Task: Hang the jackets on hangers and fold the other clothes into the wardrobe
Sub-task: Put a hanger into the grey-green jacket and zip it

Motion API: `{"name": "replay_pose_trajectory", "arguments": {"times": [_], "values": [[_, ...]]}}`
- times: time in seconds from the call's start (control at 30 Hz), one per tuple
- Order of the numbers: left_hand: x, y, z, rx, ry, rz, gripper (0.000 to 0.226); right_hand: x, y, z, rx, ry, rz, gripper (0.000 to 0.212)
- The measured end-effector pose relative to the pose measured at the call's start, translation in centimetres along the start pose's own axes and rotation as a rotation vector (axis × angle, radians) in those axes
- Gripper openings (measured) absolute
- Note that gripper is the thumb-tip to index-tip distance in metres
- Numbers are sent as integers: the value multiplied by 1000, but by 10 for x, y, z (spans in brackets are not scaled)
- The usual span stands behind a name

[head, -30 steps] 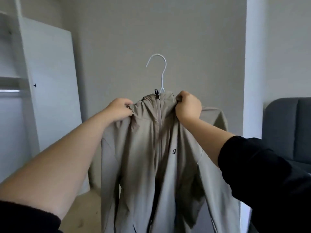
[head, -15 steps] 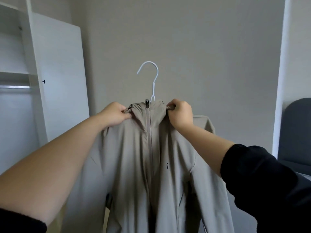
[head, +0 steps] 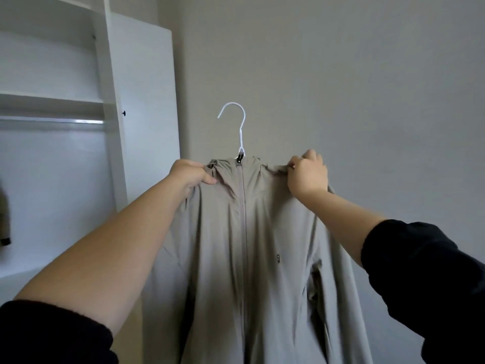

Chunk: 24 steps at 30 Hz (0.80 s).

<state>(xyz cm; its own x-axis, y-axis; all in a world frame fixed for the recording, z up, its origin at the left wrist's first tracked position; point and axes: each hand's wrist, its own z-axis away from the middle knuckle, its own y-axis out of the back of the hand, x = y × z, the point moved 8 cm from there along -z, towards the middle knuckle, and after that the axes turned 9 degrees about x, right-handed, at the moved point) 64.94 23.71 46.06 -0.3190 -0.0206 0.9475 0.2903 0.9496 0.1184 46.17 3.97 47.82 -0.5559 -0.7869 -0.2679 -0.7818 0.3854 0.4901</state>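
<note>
1. Head view: the left hand is gripping the jacket at one shoulder, its fingers curled tight. The right hand is pinching fabric at the other shoulder.
2. Both arms are reaching forward and up, holding the zipped jacket in the air on the white hanger, right of the open wardrobe and its rail.
3. Against half a second ago, the right hand is sitting further out from the collar, and more of the wardrobe is showing.

Chest logo on the jacket seems unreadably blurred.
</note>
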Motion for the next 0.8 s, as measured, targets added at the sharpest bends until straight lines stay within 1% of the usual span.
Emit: {"name": "replay_pose_trajectory", "arguments": {"times": [0.03, 0.07, 0.13, 0.17, 0.23, 0.27, 0.3, 0.37, 0.43, 0.5, 0.57, 0.6, 0.7, 0.77, 0.8], "values": [[-3, 2, 0, 4, 5, 11, 38, -11, 4, 4, 48, 1, -118, 23], [-5, 3, -1, 10, 2, 17, 42, -20, 6, 8, 41, -31, -246, 30], [-8, 2, -1, 11, -5, 33, 48, -38, -2, 20, -122, -186, -520, 49], [-10, -1, 0, 0, -9, 35, 44, -45, -8, 28, -225, -287, -639, 55], [-9, -10, 5, -52, -34, 17, 32, -54, -22, 44, -434, -460, -752, 65], [-8, -14, 10, -75, -41, 5, 31, -56, -29, 51, -535, -526, -785, 67], [-9, -18, 13, -96, -46, 2, 32, -58, -34, 56, -627, -580, -828, 64], [-15, -24, 19, -141, -28, -1, 33, -60, -39, 60, -759, -670, -930, 46], [-25, -30, 25, -202, 49, 37, 29, -56, -40, 62, -794, -746, -971, 30], [-39, -38, 33, -274, 188, 144, 8, -46, -43, 67, -787, -791, -950, 23], [-53, -43, 34, -303, 265, 175, 11, -38, -45, 73, -771, -822, -957, 21], [-57, -44, 31, -282, 249, 161, 8, -34, -45, 76, -755, -833, -979, 20], [-63, -35, 20, -163, 181, 171, 14, -23, -43, 81, -718, -837, -1065, 23], [-70, -35, 17, -154, 240, 261, 5, -14, -48, 95, -771, -794, -1024, 25], [-72, -36, 17, -158, 265, 297, 10, -10, -52, 105, -828, -765, -957, 26]]}}
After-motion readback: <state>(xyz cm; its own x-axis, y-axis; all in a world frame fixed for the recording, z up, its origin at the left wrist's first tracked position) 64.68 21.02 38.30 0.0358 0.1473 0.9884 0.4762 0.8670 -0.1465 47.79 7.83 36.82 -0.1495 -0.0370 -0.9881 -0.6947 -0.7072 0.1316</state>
